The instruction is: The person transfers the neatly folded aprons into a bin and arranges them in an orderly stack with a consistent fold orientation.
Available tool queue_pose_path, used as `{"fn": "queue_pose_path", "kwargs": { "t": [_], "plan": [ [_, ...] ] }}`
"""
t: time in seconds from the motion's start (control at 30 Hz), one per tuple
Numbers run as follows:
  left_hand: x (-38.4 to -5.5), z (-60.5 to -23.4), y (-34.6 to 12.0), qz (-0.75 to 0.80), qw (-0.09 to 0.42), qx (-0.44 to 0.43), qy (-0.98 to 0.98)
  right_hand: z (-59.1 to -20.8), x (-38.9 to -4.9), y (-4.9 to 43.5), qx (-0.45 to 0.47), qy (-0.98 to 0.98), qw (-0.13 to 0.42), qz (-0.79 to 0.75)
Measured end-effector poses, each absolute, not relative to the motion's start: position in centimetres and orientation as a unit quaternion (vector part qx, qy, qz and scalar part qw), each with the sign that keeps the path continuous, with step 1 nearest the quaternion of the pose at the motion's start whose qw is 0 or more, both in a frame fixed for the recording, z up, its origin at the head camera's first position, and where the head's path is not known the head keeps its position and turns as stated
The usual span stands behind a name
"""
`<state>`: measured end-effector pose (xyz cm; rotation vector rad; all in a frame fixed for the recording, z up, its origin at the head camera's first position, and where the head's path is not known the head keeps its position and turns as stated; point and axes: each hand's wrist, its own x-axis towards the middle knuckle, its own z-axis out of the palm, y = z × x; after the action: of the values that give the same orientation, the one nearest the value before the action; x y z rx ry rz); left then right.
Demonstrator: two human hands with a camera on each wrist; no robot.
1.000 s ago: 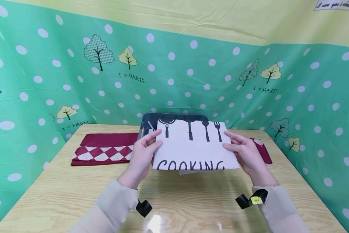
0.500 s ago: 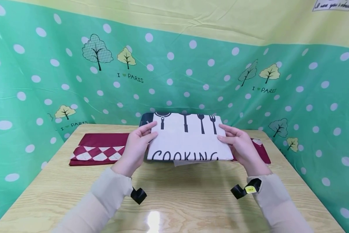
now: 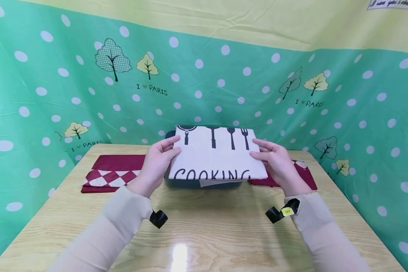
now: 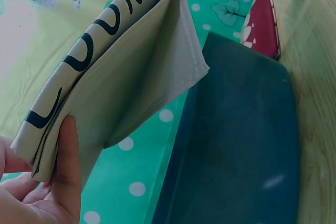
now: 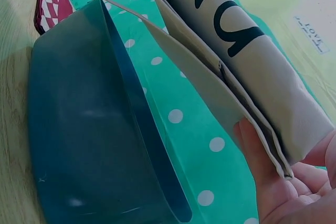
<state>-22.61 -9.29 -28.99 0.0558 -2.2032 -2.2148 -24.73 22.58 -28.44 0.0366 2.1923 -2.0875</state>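
The wooden table carries 1 blue bin between 2 maroon cloths.

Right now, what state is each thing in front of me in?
Folded white fabric with black utensil print: held up, one underside flap hanging loose
Left hand: pinching the fabric's left end
Right hand: pinching its right end
Dark blue plastic bin: upright, open-topped, contents hidden
Folded maroon cloth with white diamonds, on the left: lying flat
Maroon-and-white cloth on the right: lying flat, partly hidden

Printed cloth — matt, woven; bin — smooth, shiny plastic; tabletop glossy wood-grain.
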Motion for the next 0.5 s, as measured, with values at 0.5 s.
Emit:
{"fn": "queue_pose_path", "kwargs": {
  "t": [0.5],
  "plan": [
    [-24.0,-27.8,-9.8,-0.682,0.015,0.019,-0.731,-26.8,-26.5,21.7,0.005,0.753,0.043,-0.656]
  ]
}}
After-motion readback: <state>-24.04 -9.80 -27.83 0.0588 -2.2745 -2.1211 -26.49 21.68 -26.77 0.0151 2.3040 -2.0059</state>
